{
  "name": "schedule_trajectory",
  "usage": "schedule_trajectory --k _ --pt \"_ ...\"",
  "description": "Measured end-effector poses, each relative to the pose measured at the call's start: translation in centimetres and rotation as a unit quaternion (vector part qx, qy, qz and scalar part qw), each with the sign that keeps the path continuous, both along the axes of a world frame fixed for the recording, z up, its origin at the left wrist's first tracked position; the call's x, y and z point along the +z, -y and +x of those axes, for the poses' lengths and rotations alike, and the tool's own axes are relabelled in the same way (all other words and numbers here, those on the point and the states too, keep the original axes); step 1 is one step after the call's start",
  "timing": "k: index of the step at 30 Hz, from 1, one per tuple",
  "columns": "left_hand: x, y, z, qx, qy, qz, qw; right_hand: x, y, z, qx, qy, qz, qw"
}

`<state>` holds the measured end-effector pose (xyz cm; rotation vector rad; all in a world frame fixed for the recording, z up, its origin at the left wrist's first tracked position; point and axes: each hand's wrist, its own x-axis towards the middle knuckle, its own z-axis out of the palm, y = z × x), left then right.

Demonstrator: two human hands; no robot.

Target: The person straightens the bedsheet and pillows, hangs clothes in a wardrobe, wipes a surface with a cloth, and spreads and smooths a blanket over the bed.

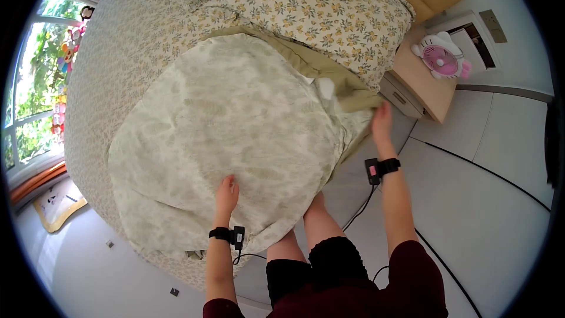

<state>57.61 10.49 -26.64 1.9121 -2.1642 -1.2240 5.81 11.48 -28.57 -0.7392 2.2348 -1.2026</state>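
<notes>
Quilt and hands on a bed. The quilt (235, 112) lies spread over the bed (88, 100), mostly ahead of the left hand (228, 191) and to the left of the right hand (381, 121). The hands are well apart: the left is over the near part, fingers loosely bent, contact with the cloth uncertain; the right, farther forward, is clamped on the olive corner, its fingertips blurred. The quilt's outline is rounded, leaving its long axis hard to fix; its olive border slants from ahead of the left hand to the right hand. A white patch (325, 88) just left of the right hand cannot be identified. Beyond the hands, the pillow (318, 6) is cut off at the top. Ahead and right of the right hand, the nightstand (432, 91) carries a fan (441, 59); its drawer (399, 96) is closed, the contents hidden. The dark lens rim hides the corners of the view.
</notes>
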Motion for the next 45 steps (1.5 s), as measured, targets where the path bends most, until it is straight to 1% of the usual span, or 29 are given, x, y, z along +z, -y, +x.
schedule_trajectory --k 1,3,5,9,10,11,13,16,18,20,22,24,27,28,29,30,31,33,34,35,36,37,38,40,41,42,43,44,45 --pt "0.3 0.4 -0.6 0.002 0.006 -0.012 1.0 0.0 -2.2 -3.4 -0.066 0.003 -0.036 0.997" --pt "0.5 0.5 -1.3 -0.018 0.012 -0.009 1.0 1.6 -5.1 -6.8 -0.179 -0.051 0.118 0.975" --pt "0.9 -0.2 -1.5 -0.012 -0.011 0.013 1.0 0.3 -7.1 -9.4 -0.215 -0.066 0.211 0.951" --pt "1.9 -2.9 0.7 0.023 0.003 0.019 1.0 -2.1 -7.1 -6.7 -0.21 -0.035 0.202 0.956" --pt "1.8 -3.7 1.9 0.037 0.001 0.019 0.999 -2.6 -6.6 -4.5 -0.107 -0.14 0.215 0.961" --pt "1.6 -4.7 3.4 0.054 0.0 0.017 0.998 -2.9 -5.7 -2.1 -0.001 -0.243 0.221 0.945" --pt "1.6 -6.8 6.4 0.093 0.013 0.021 0.995 -2.9 -3.6 3.2 0.075 -0.132 0.171 0.973" --pt "1.1 -10.3 11.8 0.153 0.071 0.017 0.986 -3.5 -1.3 13.1 0.158 -0.16 0.174 0.959" --pt "-0.1 -13.4 15.5 0.186 0.121 0.014 0.975 -2.9 -1.2 19.4 0.285 -0.139 0.132 0.939" --pt "-1.7 -16.3 20.2 0.169 0.185 -0.008 0.968 -2.7 -2.3 24.7 0.349 -0.135 0.117 0.92" --pt "-2.8 -19.1 24.0 0.21 0.14 -0.04 0.967 -2.3 -4.5 30.6 0.411 -0.125 0.099 0.898" --pt "-2.0 -20.2 25.9 0.261 0.099 -0.039 0.96 -1.2 -6.9 35.1 0.447 -0.098 0.127 0.88" --pt "-1.2 -22.8 29.5 0.296 0.097 -0.037 0.95 -1.3 -12.5 41.5 0.517 -0.084 0.096 0.846" --pt "-0.7 -23.8 31.2 0.294 0.08 -0.075 0.949 -1.2 -15.0 44.0 0.525 -0.084 0.098 0.841" --pt "-0.3 -24.8 33.3 0.286 0.064 -0.114 0.949 -0.8 -17.4 47.1 0.567 -0.088 0.085 0.815" --pt "-0.5 -26.0 35.6 0.287 0.08 -0.091 0.95 -0.2 -19.1 50.2 0.605 -0.092 0.071 0.788" --pt "-1.0 -27.2 38.4 0.287 0.077 -0.096 0.95 0.1 -20.9 53.5 0.604 -0.097 0.068 0.788" --pt "-1.3 -29.0 42.0 0.332 0.128 -0.117 0.927 2.0 -23.9 58.2 0.666 -0.117 0.069 0.733" --pt "-1.9 -29.1 42.7 0.386 0.131 -0.147 0.901 1.8 -25.1 58.9 0.662 -0.118 0.075 0.736" --pt "-2.2 -29.0 43.3 0.381 0.127 -0.145 0.904 1.3 -25.9 59.5 0.637 -0.163 0.08 0.749" --pt "-2.6 -29.0 43.9 0.327 0.118 -0.136 0.927 0.6 -26.7 60.1 0.611 -0.209 0.083 0.759" --pt "-3.0 -29.1 44.2 0.272 0.11 -0.127 0.947 -0.1 -27.2 59.9 0.607 -0.212 0.088 0.761" --pt "-4.0 -29.0 44.2 0.267 0.104 -0.129 0.949 -1.5 -27.6 59.1 0.59 -0.227 0.093 0.769" --pt "-5.9 -28.6 43.1 0.166 0.089 -0.084 0.978 -2.5 -28.1 57.7 0.567 -0.243 0.106 0.779" --pt "-7.4 -28.3 43.2 0.16 0.084 -0.083 0.98 -2.3 -28.2 56.9 0.526 -0.233 0.074 0.814" --pt "-8.6 -27.7 43.3 0.132 0.096 0.018 0.986 -1.5 -28.0 56.4 0.484 -0.222 0.04 0.846" --pt "-9.4 -27.9 43.6 0.117 0.103 0.07 0.985 -0.6 -27.9 55.6 0.479 -0.223 0.043 0.848" --pt "-9.3 -27.8 43.5 0.099 0.111 0.121 0.981 1.3 -27.4 54.9 0.42 -0.199 0.03 0.885" --pt "-6.7 -27.3 43.2 0.147 0.104 0.13 0.975 2.9 -27.4 54.4 0.357 -0.173 0.015 0.918"
